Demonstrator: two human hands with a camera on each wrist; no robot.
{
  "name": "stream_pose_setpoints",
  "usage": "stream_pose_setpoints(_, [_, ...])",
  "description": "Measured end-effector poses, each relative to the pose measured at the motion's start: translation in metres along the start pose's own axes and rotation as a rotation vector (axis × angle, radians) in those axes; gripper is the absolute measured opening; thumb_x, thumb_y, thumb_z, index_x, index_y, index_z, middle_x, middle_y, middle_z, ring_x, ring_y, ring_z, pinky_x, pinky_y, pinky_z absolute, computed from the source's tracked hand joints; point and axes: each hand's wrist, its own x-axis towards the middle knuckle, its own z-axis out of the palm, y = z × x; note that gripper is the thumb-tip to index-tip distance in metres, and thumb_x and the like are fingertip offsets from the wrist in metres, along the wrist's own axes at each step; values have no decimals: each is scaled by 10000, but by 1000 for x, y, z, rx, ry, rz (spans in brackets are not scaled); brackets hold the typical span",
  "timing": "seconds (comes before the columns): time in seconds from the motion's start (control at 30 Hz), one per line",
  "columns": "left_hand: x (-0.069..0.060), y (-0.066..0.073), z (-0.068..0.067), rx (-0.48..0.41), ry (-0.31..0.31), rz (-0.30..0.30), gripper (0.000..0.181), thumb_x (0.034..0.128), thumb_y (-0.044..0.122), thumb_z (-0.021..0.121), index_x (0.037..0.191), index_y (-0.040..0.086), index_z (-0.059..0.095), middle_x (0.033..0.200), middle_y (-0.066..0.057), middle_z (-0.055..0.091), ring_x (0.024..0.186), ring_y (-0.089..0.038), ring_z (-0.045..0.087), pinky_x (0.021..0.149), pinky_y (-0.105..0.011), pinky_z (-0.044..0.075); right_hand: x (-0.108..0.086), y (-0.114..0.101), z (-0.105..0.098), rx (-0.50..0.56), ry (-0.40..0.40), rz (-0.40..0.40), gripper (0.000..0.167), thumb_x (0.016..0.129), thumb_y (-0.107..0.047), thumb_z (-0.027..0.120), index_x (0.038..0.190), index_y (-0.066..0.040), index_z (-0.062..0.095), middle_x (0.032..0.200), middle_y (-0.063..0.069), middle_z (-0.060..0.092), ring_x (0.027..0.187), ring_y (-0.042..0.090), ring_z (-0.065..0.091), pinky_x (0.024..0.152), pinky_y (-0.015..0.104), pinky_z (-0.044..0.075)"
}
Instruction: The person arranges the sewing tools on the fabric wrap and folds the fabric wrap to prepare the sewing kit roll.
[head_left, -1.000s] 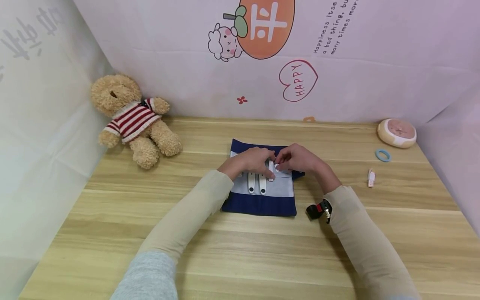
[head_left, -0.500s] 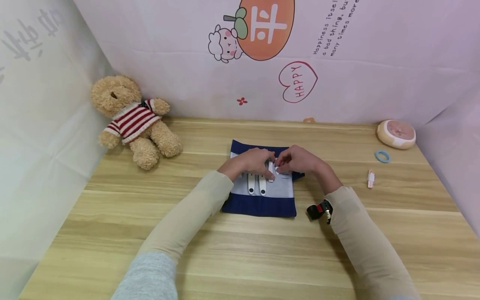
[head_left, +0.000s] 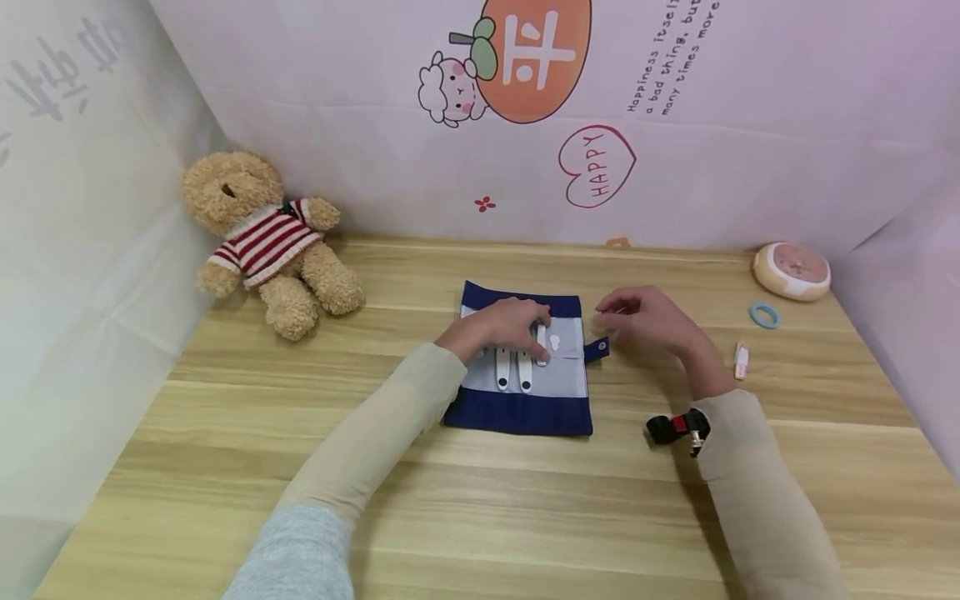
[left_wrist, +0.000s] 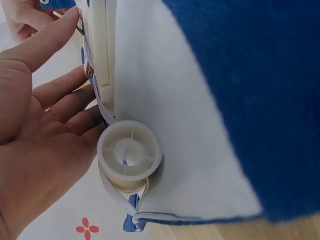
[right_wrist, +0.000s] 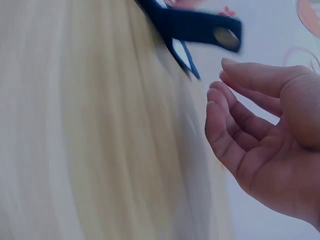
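Observation:
A navy and pale-grey cloth pouch (head_left: pixel 517 414) lies spread out. My left hand (head_left: pixel 504 323) rests over its middle, with thumb and fingertips touching around a white piece (head_left: pixel 542 343). Two white tools with black dots, the nearer one (head_left: pixel 526 372) beside the thumb, sit in the pouch. To their right is a small white item (head_left: pixel 555 342). In the left wrist view, a spool (left_wrist: pixel 131 150) sits at the pouch beside my left hand (left_wrist: pixel 50 115). My right hand (head_left: pixel 648 321) hovers beyond the snap tab (head_left: pixel 597 349), loosely curled and holding nothing; likewise the right hand (right_wrist: pixel 265 120) in the right wrist view.
A teddy bear (head_left: pixel 266 242) in a striped shirt leans at the back left. On the right of the table (head_left: pixel 450 517) are a round pink and beige object (head_left: pixel 792 272), a blue ring (head_left: pixel 764 315) and a small white and pink piece (head_left: pixel 741 361).
My right hand has let go of the small white item and moved right, off the pouch, uncovering that item and the snap tab. My left hand has stayed in place.

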Motion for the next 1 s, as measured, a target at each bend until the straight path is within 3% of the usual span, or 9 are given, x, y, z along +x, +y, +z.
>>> stream_pose_setpoints(0.2, [-2, 2, 0, -51, 30, 2, 591, 926, 393, 754, 1439, 166, 569, 1493, -39, 516, 1330, -206, 489, 1051, -358, 407, -22, 21, -27, 6, 57, 86, 413, 1014, -305, 647, 1268, 20, 641, 1195, 208, 629, 957, 286, 652, 772, 336, 576])
stream_pose_setpoints(0.37, [-3, 7, -2, -90, 48, 8, 574, 937, 342, 750, 1452, 174, 558, 1482, -40, 523, 1320, -196, 490, 1057, -368, 407, -41, 41, -50, 11, 100, 131, 490, 1012, -366, 639, 1305, 24, 606, 1181, 189, 645, 884, 232, 692, 756, 324, 575])
stream_pose_setpoints(0.73, [6, 11, -4, -146, 72, 49, 555, 952, 322, 737, 1450, 161, 554, 1491, -21, 514, 1355, -195, 471, 1073, -360, 403, -73, 74, -81, 12, 191, 189, 513, 996, -335, 671, 1309, 60, 578, 950, -96, 697, 794, 162, 690, 683, 308, 557])
stream_pose_setpoints(1.0, [11, 10, 0, -199, 63, 75, 515, 941, 304, 753, 1409, 158, 594, 1473, -18, 532, 1311, -183, 497, 1048, -347, 420, -89, 99, -93, 148, 224, 235, 472, 998, -213, 676, 1303, 102, 498, 909, -170, 641, 772, 63, 673, 693, 260, 577])
